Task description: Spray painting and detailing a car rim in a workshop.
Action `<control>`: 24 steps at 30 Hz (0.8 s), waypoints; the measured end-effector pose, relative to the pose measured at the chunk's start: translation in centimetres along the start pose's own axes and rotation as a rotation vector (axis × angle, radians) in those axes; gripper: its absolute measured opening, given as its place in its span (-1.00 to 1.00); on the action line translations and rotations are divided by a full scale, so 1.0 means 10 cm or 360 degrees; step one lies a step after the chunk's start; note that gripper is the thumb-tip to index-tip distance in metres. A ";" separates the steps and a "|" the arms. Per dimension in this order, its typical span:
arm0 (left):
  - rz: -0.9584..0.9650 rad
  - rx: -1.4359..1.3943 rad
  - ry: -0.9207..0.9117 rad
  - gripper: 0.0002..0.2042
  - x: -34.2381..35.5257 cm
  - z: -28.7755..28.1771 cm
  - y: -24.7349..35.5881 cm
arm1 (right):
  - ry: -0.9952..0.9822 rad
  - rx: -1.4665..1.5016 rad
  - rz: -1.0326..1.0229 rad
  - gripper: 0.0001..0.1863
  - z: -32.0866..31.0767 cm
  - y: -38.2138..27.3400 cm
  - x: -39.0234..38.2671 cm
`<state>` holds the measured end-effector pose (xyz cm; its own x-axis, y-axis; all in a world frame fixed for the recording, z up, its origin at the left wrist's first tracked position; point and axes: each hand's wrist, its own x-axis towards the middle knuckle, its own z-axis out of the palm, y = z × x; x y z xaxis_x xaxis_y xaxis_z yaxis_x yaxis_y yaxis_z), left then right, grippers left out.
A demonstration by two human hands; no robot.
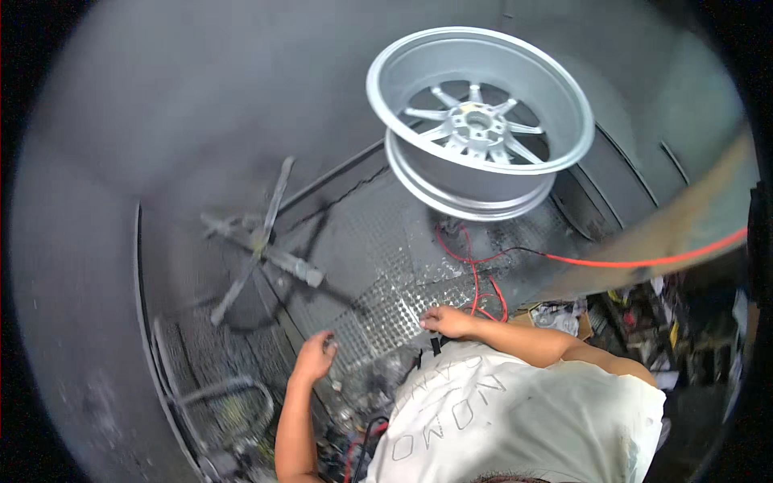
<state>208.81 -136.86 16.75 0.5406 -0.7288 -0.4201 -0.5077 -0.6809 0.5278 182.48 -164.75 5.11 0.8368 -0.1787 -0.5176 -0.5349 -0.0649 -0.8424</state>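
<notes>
My left hand [315,357] hangs over the floor, its fingers loosely bent and a gap showing by the thumb. Nothing can be made out in it. In front of my torso is my right hand [446,321], also loosely curled, with fingertips and thumb slightly apart and no object visible. Both hands are apart from the silver alloy wheel rim [477,181], which is raised above the floor ahead and to the right, its spokes and hub facing up. A cross-shaped metal stand [259,243], coated in grey, stands ahead and left of my left hand.
Curved grey walls [193,88] surround the area. Perforated metal plates [386,318] cover part of the floor. A red hose [644,263] runs from the right and loops below the rim. A bent tubular frame [229,388] stands at lower left; cluttered shelves [644,322] are at right.
</notes>
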 end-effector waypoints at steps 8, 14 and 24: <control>0.1142 0.0134 0.0527 -0.61 0.81 -1.23 1.69 | -0.0225 0.1489 0.0217 -0.25 -0.04 -1.18 -0.55; 0.1921 0.0419 0.0746 -0.49 1.11 -1.99 3.39 | -0.1078 0.2631 -0.0157 -0.10 -0.64 -1.99 -0.36; 0.1603 0.0988 0.0747 -0.33 3.31 -2.10 6.28 | -0.1418 0.2924 0.0239 -0.28 -1.01 -2.69 -0.13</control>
<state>208.90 -202.22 51.51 -0.1457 -0.9322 0.3314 -0.9890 0.1453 -0.0259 194.59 -172.70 30.01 0.9254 0.3786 -0.0179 -0.3458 0.8625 0.3695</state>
